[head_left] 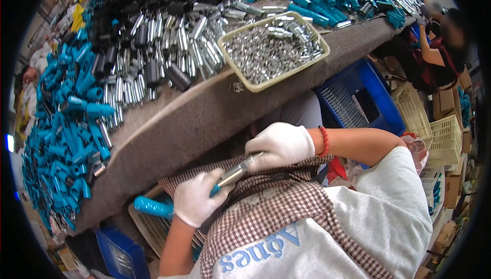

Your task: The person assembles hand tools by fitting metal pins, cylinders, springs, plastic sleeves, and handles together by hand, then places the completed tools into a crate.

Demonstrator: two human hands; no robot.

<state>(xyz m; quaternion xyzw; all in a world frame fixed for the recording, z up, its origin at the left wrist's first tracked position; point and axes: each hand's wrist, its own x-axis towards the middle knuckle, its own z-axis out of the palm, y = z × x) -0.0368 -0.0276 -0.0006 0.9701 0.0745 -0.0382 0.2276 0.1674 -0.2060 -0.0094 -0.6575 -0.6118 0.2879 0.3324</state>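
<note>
In front of my checked apron I hold a tool with a teal handle and a shiny metal shaft (pixel 234 173). My left hand (pixel 197 198), in a white glove, is closed round the teal part. The white-gloved right hand (pixel 283 147) is closed on the far metal end, and its fingers hide the tip. A rounded teal handle-like piece (pixel 153 207) shows just left of my left hand; whether it joins the held tool, I cannot tell.
Beyond my hands, a grey-covered bench (pixel 174 120) carries a cream tray (pixel 250 85) of small metal parts, metal tubes (pixel 186 41), black sleeves (pixel 179 77) and teal handles (pixel 76 120). A blue crate (pixel 394 117) of metal rods stands right. Another person (pixel 434 54) sits further off.
</note>
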